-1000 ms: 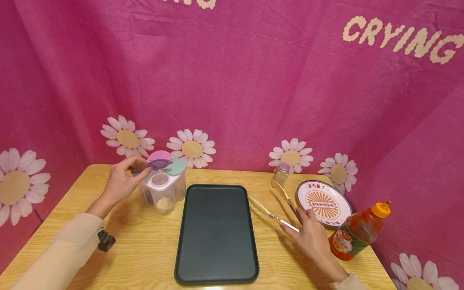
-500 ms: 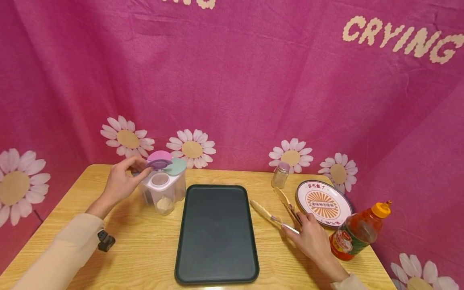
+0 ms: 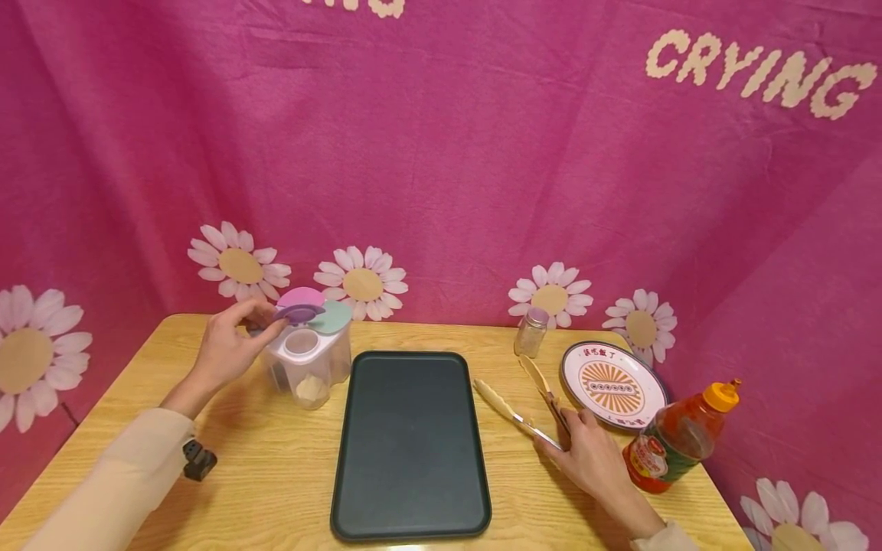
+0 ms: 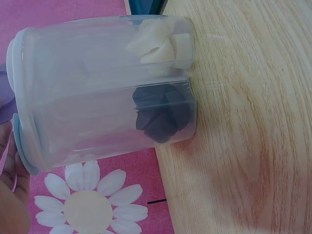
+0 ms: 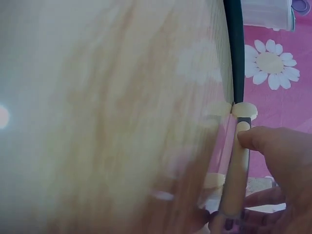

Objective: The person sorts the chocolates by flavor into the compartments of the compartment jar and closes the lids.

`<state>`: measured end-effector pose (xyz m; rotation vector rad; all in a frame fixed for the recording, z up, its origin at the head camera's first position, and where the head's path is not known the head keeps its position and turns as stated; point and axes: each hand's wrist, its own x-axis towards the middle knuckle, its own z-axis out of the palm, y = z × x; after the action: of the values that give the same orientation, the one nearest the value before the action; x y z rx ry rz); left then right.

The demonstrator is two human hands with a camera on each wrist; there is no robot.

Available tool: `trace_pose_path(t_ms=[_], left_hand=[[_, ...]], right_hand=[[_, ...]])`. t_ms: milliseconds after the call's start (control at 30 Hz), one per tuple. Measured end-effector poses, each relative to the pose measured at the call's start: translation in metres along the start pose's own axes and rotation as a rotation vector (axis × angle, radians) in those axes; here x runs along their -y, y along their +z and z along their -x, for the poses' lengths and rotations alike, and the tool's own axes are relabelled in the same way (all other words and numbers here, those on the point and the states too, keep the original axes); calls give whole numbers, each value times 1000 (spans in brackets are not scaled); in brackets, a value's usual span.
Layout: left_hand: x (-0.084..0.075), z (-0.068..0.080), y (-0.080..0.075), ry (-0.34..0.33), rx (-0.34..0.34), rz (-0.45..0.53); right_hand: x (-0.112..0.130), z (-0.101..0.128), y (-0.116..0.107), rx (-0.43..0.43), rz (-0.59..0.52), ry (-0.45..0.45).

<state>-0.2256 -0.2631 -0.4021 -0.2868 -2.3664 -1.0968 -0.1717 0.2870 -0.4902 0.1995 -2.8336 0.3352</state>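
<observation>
A: What is seen nearest, at the front of the table (image 3: 276, 490)?

B: A dark tray (image 3: 411, 444) is laid lengthwise in the middle. To its right, the right hand (image 3: 589, 459) is rested low on the wood, with the tongs (image 3: 527, 402) held at their joined end.

A: How are the fingers placed on the tongs?

B: They are curled around the handle end; in the right wrist view a fingertip (image 5: 258, 139) is seen pressed on one arm. The two arms of the tongs are spread apart, so little squeeze is judged to be applied.

A: In which direction is the long axis of the tongs laid?

B: It is pointed away from the fingers, up and to the left, between the tray edge and the patterned plate (image 3: 613, 383). The tips are turned toward the far side, and the container (image 3: 310, 360) is found well apart from them, across the tray.

A: And further back, on the left?

B: The container is stood upright near the tray's far left corner. A purple lid (image 3: 298, 312) is pinched by the left hand (image 3: 230, 348), raised just above an open compartment. Pale pieces and dark pieces are seen in separate compartments. The left hand is the nearer one to the container; its wrist is lifted, with the forearm angled inward.

A: What else is there?

B: A small jar (image 3: 531, 331) and a red sauce bottle (image 3: 678, 436).
</observation>
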Motion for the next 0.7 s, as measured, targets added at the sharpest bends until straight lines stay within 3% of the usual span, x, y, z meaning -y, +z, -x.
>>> trace_pose_path(t_ms=[100, 233, 400, 700], left_hand=[[0, 0, 0, 1, -1, 2], [1, 0, 0, 3, -2, 2], [0, 0, -1, 7, -9, -1], [1, 0, 0, 16, -8, 2]], right_hand=[[2, 1, -3, -19, 17, -16], [10, 0, -10, -109, 29, -64], [34, -12, -23, -188, -13, -143], [93, -39, -26, -124, -198, -279]])
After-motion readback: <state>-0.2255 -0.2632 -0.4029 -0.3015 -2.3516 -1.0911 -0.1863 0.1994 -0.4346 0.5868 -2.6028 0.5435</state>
